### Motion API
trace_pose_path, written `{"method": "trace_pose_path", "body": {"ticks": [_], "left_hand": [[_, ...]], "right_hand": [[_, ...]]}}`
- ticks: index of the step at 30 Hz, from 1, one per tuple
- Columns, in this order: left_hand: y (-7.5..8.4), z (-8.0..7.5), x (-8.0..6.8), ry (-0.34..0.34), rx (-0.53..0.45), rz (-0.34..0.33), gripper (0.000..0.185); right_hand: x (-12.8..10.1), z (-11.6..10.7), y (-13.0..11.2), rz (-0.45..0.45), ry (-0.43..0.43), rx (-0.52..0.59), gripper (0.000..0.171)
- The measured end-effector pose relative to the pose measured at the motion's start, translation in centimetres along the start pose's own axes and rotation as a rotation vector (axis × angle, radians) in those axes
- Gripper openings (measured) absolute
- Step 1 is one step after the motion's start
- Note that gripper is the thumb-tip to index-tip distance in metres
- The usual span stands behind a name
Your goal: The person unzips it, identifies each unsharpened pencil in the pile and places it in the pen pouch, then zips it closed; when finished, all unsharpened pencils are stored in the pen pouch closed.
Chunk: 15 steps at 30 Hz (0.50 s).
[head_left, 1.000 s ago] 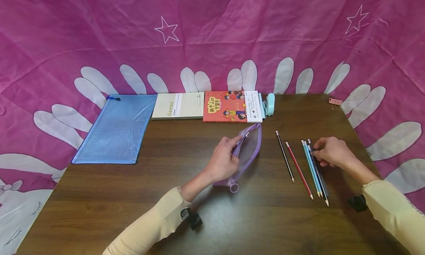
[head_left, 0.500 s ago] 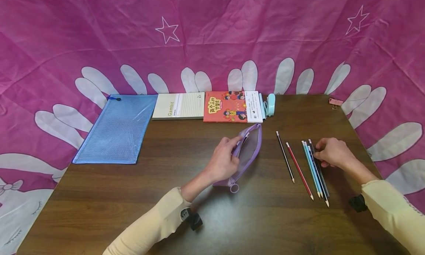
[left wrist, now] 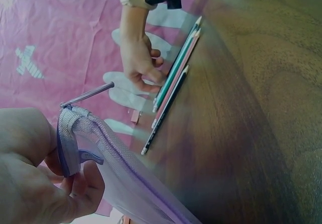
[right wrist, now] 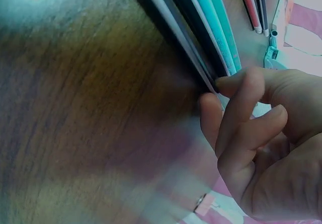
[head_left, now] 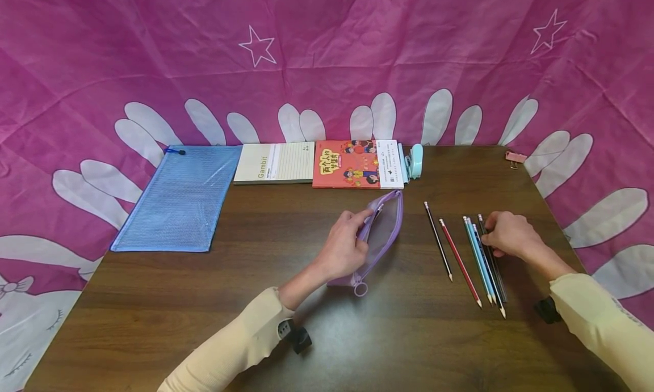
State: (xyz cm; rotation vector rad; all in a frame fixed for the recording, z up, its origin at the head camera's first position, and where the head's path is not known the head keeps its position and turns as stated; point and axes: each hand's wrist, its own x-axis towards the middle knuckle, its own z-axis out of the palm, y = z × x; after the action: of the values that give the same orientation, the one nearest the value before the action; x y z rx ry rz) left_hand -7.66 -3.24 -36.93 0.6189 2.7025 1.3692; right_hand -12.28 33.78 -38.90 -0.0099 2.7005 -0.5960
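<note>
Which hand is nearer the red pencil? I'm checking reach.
Right. The right hand touches the pencil bunch beside the red pencil; the left hand holds the purple pouch, farther off.

Dark wooden table [head_left: 204, 301] against magenta backdrop cloth [head_left: 327, 57], seemingly evenly lit.

Left hand [head_left: 343, 250] mid-worktop, fingers curled in pinch, forearm angled in from below. Right hand [head_left: 511, 234] off to right, fingertips [right wrist: 221, 85] bent down, touching.

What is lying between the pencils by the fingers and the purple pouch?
Two loose pencils: a red pencil and a black pencil lie on the table between the pencil bunch at the right hand and the purple pouch held by the left hand.
</note>
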Motion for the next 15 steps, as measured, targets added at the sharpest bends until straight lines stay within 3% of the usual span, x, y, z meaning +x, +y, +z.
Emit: {"method": "trace_pose_path", "body": {"ticks": [7,15], "left_hand": [[0.1,0.1,0.2,-0.011,0.001,-0.011,0.070],[0.0,0.1,0.1,0.006,0.005,-0.004,0.069]], "right_hand": [[0.1,-0.2,0.5,-0.033,0.047,0.037,0.034],[-0.2,-1.5,-1.4,-0.024,0.060,0.219,0.041]]}}
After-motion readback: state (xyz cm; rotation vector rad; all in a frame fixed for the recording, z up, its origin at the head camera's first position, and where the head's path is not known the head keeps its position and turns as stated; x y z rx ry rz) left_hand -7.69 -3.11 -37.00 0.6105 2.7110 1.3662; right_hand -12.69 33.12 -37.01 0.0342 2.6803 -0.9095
